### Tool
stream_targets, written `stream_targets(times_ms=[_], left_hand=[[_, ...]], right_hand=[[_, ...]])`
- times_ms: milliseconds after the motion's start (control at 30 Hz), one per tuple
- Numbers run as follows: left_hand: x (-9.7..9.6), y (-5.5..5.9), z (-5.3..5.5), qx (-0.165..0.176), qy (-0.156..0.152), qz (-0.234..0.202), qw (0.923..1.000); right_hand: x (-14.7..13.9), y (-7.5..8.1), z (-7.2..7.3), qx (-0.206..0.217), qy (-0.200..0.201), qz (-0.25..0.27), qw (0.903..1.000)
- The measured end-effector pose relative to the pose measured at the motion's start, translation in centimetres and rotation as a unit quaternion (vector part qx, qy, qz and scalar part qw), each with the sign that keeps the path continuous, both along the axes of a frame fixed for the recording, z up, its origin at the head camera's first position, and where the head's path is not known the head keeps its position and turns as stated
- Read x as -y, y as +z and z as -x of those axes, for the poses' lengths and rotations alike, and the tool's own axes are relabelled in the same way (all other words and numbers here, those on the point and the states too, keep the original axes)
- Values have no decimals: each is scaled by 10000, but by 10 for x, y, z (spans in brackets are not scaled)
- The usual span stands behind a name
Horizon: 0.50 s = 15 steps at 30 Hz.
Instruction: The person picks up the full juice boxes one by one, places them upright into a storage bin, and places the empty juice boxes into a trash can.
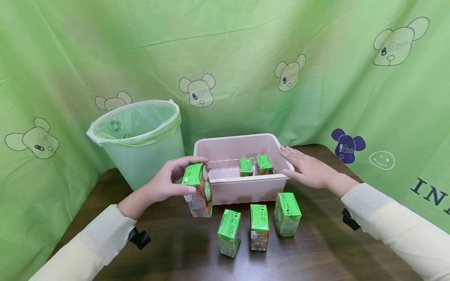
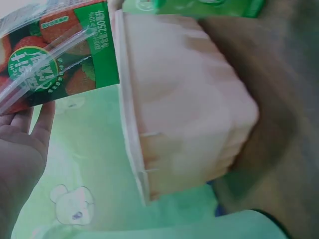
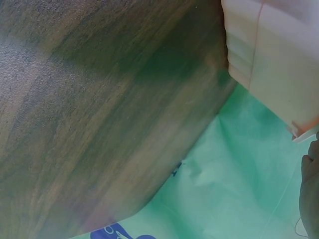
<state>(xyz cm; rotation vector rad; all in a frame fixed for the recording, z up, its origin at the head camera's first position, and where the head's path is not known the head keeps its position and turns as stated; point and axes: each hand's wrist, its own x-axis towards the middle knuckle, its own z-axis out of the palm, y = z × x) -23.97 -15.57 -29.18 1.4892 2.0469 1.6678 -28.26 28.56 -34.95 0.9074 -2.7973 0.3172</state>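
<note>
A curtained-off booth, the wider room hidden: a green fabric curtain [image 1: 239, 43] printed with outlined cartoon animal heads [image 1: 201, 93] hangs behind and along both sides of a dark brown wood-grain table [image 1: 316, 249].

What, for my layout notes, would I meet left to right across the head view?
Pale green plastic bin, green-topped rectangular carton in left hand, left tabletop carton, middle tabletop carton, right tabletop carton, purple mouse print.

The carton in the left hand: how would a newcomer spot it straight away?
Find the pink bin on the dark table. By its left front corner is a green-topped carton. Five similar cartons sit nearby, but only this one is gripped, by the left hand.
</note>
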Motion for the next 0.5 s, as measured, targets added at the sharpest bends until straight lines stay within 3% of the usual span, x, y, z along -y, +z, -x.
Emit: stream_targets(times_ms=[200, 500], left_hand=[[-17, 17, 12, 8, 165, -358, 9992], [-43, 37, 34, 273, 756, -737, 9940]], right_hand=[[1, 0, -2, 35, -1, 45, 10000], [1, -1, -2, 19, 17, 58, 10000]])
